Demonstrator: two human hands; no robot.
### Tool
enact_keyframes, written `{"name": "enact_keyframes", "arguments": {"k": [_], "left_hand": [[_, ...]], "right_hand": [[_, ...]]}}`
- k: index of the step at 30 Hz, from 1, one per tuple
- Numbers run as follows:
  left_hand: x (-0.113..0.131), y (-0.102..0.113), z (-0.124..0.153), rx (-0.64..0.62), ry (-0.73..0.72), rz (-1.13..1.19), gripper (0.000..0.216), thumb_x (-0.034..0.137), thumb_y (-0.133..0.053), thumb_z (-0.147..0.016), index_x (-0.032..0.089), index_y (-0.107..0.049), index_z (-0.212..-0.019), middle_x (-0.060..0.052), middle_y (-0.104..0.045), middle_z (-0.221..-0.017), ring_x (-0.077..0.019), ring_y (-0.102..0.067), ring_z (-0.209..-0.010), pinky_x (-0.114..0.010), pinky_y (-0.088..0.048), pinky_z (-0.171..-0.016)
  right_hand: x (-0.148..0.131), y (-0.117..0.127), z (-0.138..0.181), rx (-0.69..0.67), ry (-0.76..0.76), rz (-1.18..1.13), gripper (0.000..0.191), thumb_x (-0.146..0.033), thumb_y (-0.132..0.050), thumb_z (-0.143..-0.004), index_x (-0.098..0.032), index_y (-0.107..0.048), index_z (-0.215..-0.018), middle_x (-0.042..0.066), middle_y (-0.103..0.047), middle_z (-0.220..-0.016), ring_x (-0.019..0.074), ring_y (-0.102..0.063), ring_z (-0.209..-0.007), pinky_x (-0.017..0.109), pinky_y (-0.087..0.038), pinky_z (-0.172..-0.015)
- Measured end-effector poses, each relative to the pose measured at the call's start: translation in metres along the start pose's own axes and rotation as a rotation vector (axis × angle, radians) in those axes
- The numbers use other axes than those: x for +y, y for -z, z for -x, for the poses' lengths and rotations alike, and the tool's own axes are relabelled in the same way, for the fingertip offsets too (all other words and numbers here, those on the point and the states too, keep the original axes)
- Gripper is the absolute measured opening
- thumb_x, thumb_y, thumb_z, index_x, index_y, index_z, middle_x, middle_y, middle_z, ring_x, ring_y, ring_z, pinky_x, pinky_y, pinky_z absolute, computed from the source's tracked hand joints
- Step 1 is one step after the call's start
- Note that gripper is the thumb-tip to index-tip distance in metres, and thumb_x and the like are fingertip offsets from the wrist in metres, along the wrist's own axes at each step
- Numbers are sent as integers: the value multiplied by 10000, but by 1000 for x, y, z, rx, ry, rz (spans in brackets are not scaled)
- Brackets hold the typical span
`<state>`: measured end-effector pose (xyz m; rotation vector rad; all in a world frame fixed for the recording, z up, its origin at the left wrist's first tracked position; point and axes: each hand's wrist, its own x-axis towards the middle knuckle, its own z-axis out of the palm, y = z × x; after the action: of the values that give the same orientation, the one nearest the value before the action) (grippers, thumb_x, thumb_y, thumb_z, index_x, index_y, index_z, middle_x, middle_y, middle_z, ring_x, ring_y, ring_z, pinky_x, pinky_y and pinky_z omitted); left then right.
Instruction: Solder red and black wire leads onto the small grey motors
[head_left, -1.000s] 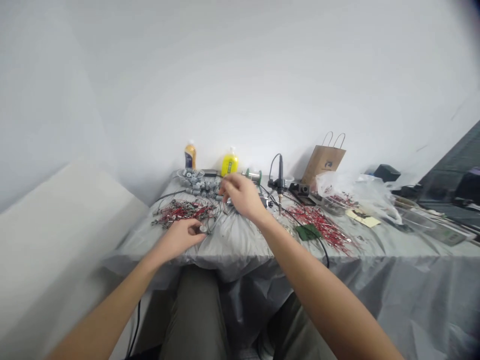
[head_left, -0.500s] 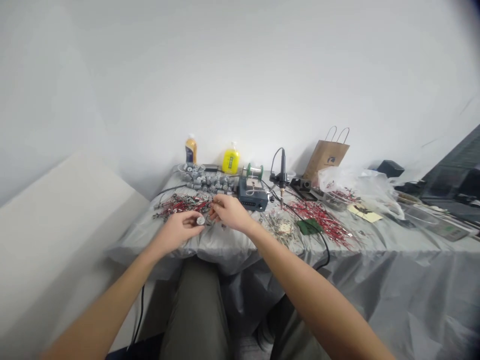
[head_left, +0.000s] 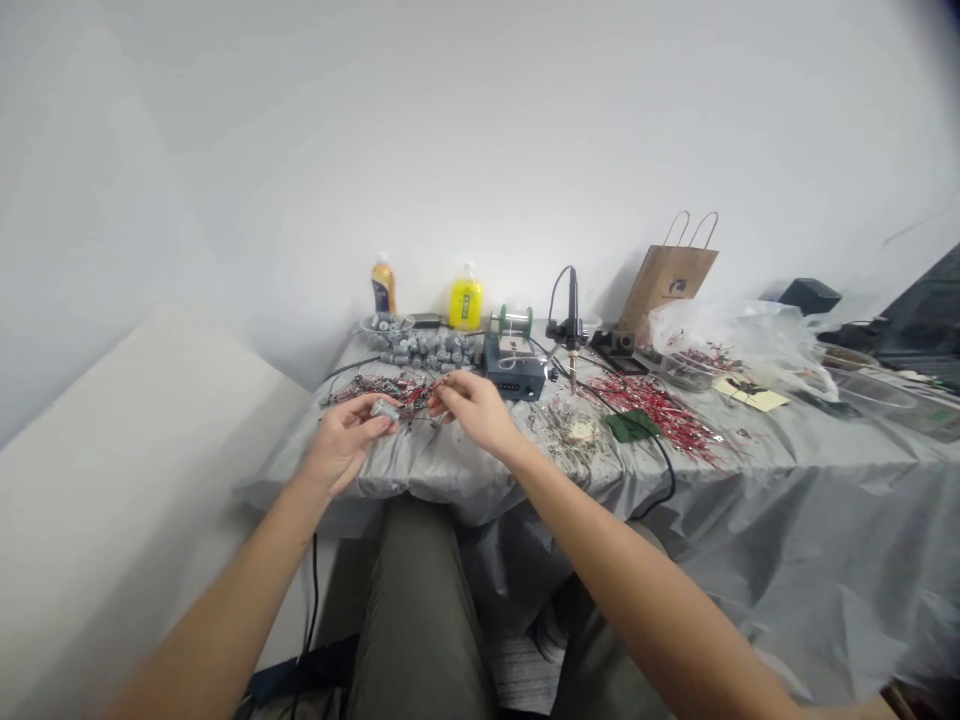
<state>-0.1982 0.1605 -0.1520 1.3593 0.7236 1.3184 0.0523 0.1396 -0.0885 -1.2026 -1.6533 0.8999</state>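
A small grey metal cylinder, much like a small motor, lies between the thumb and fingers of my left hand. It is tilted, with one end pointing right toward my other hand. My right hand is pinched just to the right, above the pile; what its fingertips hold is too small to make out. Behind and beneath both hands spreads a heap of parts with red and dark wires, partly covered by my fingers. More of the same grey cylinders are piled behind that heap.
A blue soldering station carries a solder spool; right of it a soldering iron points down. Further right lie red wires, a green cloth and a paper bag. Two bottles, orange and yellow, stand by the wall.
My left hand has turned the cylinder, so its side shows now rather than its round end. My right hand stays pinched beside it. The view has shifted slightly.
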Motion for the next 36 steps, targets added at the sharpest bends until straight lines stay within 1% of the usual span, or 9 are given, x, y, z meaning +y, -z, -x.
{"name": "enact_keyframes", "arguments": {"k": [5, 9, 11, 13, 15, 17, 20, 26, 36], "left_hand": [[-1, 1, -2, 34, 11, 66, 299, 374, -807, -1084, 150, -743, -1271, -85, -775, -1216, -213, -771, -998, -391, -709, -876], [-3, 0, -5, 63, 16, 113, 296, 377, -803, -1087, 149, -743, -1266, -81, -775, -1198, -210, -771, -987, -385, -709, -867], [-3, -1, -6, 80, 18, 128, 296, 379, -801, -1089, 148, -744, -1264, -80, -777, -1190, -210, -772, -983, -385, -709, -866], [-3, -2, -6, 93, 19, 132, 299, 378, -802, -1088, 149, -744, -1270, -83, -778, -1203, -214, -774, -996, -390, -711, -874], [-2, -2, -6, 100, 21, 129, 304, 376, -804, -1086, 150, -743, -1281, -89, -777, -1226, -221, -777, -1020, -399, -713, -888], [-1, -2, -6, 102, 25, 124, 309, 375, -805, -1086, 151, -742, -1289, -92, -776, -1240, -226, -778, -1036, -406, -714, -898], [0, -2, -6, 99, 33, 116, 310, 378, -803, -1087, 151, -742, -1289, -92, -776, -1237, -226, -778, -1034, -406, -714, -898], [1, 0, -6, 71, 59, 93, 311, 383, -801, -1089, 151, -741, -1286, -90, -777, -1229, -222, -777, -1022, -400, -713, -889], [2, 4, -4, 17, 123, 56, 311, 388, -798, -1091, 150, -741, -1283, -86, -778, -1209, -212, -774, -988, -385, -710, -864]], "right_hand": [[-1, 2, -1, 98, 41, 131, 425, -476, -725, -1117, -160, -698, -1399, 80, -759, -1217, 181, -758, -1042, 396, -692, -972], [1, -8, 7, 195, 101, 244, 557, -435, -740, -1104, -202, -598, -1589, 138, -664, -1530, 256, -723, -1291, 513, -649, -1151], [2, -15, 12, 199, 139, 292, 509, -425, -724, -1113, -201, -625, -1558, 143, -627, -1594, 268, -696, -1358, 533, -621, -1203], [1, -21, 17, 132, 174, 342, 378, -422, -719, -1117, -182, -713, -1408, 124, -690, -1500, 253, -700, -1348, 523, -609, -1216], [2, -26, 19, 34, 203, 392, 306, -433, -734, -1109, -170, -758, -1263, 105, -745, -1377, 238, -713, -1317, 512, -605, -1217], [3, -29, 20, -35, 220, 439, 307, -444, -755, -1095, -167, -766, -1226, 102, -754, -1363, 241, -712, -1328, 521, -593, -1232], [5, -31, 19, -72, 221, 494, 321, -445, -767, -1087, -158, -764, -1231, 107, -749, -1384, 254, -705, -1355, 535, -587, -1238], [5, -31, 22, -58, 175, 494, 322, -466, -720, -1120, -159, -766, -1207, 84, -782, -1236, 203, -758, -1173, 458, -650, -1125], [0, -33, 27, 36, 108, 399, 324, -463, -715, -1125, -160, -764, -1229, 81, -783, -1230, 197, -764, -1149, 447, -661, -1104]]}}
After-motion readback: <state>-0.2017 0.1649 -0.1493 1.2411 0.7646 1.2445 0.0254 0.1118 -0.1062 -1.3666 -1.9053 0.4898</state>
